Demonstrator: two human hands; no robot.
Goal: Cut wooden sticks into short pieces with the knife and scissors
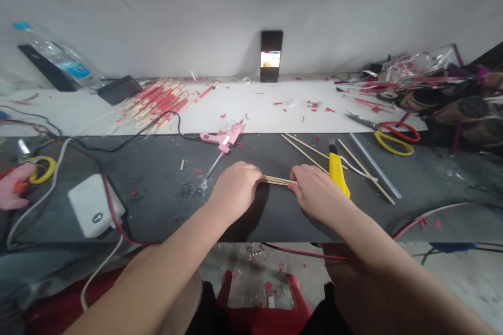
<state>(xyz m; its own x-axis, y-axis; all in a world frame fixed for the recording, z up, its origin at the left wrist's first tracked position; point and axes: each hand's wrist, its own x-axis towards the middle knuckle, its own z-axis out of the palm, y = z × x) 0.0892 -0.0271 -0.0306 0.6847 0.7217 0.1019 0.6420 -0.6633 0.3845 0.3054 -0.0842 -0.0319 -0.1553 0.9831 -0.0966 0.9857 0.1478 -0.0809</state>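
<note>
The left hand (234,191) and the right hand (316,191) were low at the centre of the frame, both nearly closed with the fingers curled. Between them lay a small bundle of thin pale wooden sticks (279,180), apparently two or three side by side, running roughly level across the picture. The left fingertips gripped one end of the bundle, and the right fingers covered the other, leaving only a short bare stretch showing. The sticks looked straight, smooth and unpainted, and they were just above a dark work surface (157,209).

Just beyond the right hand, a yellow utility knife (338,172) lay almost touching it, among several loose wooden sticks (304,148). Up and left of the left hand sat a pink hot glue gun (222,141). A white board (251,110) ran behind, scattered with red scraps. At its upper left lay a heap of red-and-wood sticks (157,102), and a phone (271,56) stood upright at its back edge. Red-handled scissors (396,131) and yellow-handled scissors (393,143) lay at the right.
</note>
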